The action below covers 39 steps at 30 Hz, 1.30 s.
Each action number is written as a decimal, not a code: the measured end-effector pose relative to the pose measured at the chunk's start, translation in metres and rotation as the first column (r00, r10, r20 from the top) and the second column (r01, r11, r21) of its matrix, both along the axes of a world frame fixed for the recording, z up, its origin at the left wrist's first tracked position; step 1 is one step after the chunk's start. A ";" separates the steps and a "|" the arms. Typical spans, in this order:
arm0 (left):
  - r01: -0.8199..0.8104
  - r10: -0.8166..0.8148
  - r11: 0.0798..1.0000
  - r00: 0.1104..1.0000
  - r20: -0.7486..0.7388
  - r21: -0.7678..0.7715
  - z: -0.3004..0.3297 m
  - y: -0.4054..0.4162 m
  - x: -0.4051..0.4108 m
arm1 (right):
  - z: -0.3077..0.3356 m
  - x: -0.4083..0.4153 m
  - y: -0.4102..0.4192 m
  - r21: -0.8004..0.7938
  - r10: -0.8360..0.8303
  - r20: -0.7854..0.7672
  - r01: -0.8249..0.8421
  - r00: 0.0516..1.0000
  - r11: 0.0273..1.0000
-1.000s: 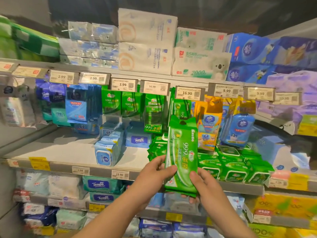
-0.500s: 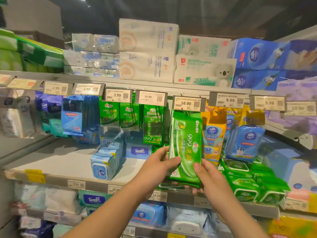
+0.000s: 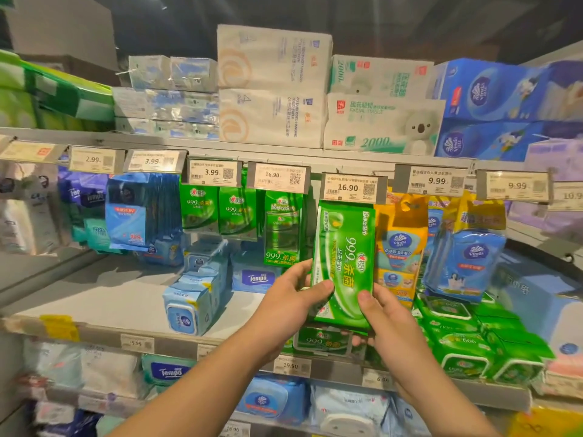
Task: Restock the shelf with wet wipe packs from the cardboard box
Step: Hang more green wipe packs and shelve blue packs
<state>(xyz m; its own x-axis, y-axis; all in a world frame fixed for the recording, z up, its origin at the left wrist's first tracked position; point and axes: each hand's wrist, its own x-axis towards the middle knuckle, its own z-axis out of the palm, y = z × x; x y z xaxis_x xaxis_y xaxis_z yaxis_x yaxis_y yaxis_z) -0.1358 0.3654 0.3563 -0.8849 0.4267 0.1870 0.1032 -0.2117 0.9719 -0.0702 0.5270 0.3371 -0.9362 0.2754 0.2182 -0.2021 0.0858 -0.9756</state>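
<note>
Landmark: the 16.90 price tag [image 3: 353,188].
Pack: green wet wipe pack [image 3: 344,263], upright, its top edge right under that tag.
Left hand [image 3: 290,298]: grasps the pack's lower left edge, thumb on the front.
Right hand [image 3: 388,323]: grasps the lower right corner, thumb on the front.
Risk: the hanging hole may miss the peg behind the tag (neither shows), so on release the pack would drop onto the green packs below [image 3: 325,342].
Risk: crowding the yellow pack [image 3: 400,244] right of the tag.
Containers: cardboard box not in view; shelf [image 3: 94,298] left of the tag holds blue packs [image 3: 192,301].
</note>
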 end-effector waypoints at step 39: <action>-0.121 0.161 0.974 0.963 0.216 -0.189 0.031 0.045 -0.056 | 0.019 -0.080 0.013 -0.252 -0.082 0.191 0.130 0.978 0.959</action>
<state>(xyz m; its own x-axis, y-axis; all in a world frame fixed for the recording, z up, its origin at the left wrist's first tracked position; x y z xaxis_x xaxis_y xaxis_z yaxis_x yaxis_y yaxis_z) -0.1919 0.4100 0.3874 -0.9487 0.3022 -0.0932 -0.1096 -0.0378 0.9933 -0.1498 0.5403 0.3561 -0.9154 0.4005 -0.0410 -0.0285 -0.1660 -0.9857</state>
